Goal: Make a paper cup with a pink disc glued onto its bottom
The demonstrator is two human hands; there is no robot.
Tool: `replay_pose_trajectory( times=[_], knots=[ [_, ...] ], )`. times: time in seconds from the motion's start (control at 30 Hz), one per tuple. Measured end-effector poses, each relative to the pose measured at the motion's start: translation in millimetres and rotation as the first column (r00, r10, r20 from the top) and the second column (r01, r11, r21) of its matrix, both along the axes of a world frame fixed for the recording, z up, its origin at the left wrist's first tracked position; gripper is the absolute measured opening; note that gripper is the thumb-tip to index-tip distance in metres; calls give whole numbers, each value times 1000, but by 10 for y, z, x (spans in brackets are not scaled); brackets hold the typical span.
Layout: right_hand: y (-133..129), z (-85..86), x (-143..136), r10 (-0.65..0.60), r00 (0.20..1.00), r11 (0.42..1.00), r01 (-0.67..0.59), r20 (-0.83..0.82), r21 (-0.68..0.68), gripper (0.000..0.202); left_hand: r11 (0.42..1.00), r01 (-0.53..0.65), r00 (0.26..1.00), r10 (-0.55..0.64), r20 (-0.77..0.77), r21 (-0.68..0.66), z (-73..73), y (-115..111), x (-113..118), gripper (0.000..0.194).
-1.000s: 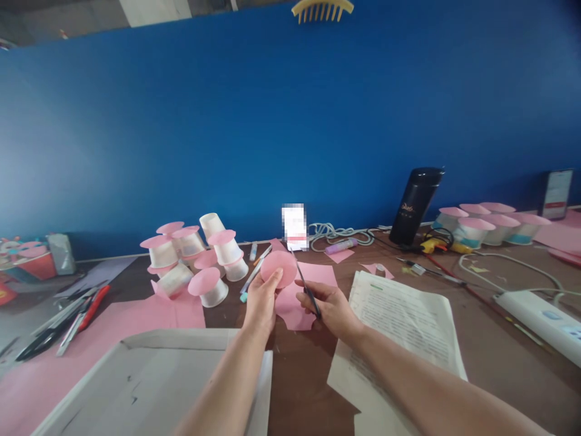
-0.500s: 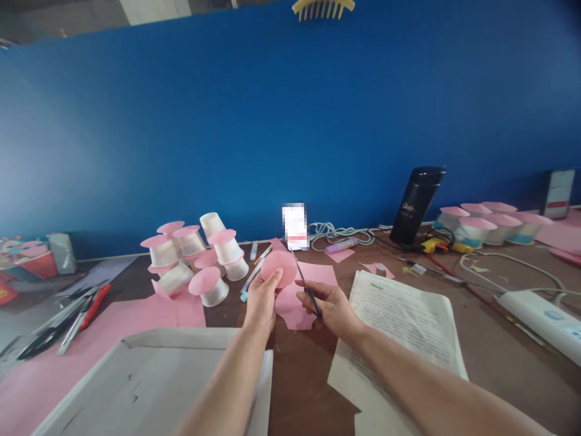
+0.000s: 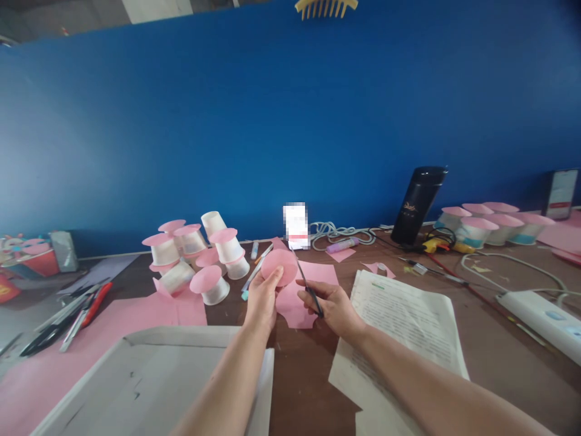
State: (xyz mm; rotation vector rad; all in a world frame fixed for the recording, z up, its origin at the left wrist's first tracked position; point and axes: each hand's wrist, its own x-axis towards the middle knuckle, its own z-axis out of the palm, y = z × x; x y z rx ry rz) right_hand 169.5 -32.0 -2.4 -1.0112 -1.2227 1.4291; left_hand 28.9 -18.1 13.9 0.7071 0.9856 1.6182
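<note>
My left hand pinches a round piece of pink paper, thumb on top, and holds it raised over the table. In my right hand is a pair of dark scissors, fingers closed round the handles. The blades point up and away, along the right edge of the pink circle; whether they touch it I cannot tell. Beneath both hands lies a larger cut sheet of pink paper. To the left stand several white paper cups topped with pink discs.
A white box lid lies front left, printed sheets front right. A lit phone leans against the blue partition. Further right are a black thermos, more cups and a power strip. Cutters lie far left.
The view has shifted very slightly. Both hands keep their places, still gripping the pink circle and the scissors.
</note>
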Motion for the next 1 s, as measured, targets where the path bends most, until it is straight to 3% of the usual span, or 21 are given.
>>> replay_pose_trajectory(
  times=[0.7, 1.0],
  knots=[
    [-23, 32, -8, 14, 999, 1000, -14, 32, -14, 65, 1000, 17, 1000, -17, -13, 22, -4, 9, -11, 33],
    [18, -44, 1, 17, 1000, 1000, -17, 10, -15, 62, 998, 57, 989, -56, -133, 1, -39, 22, -53, 41]
  ],
)
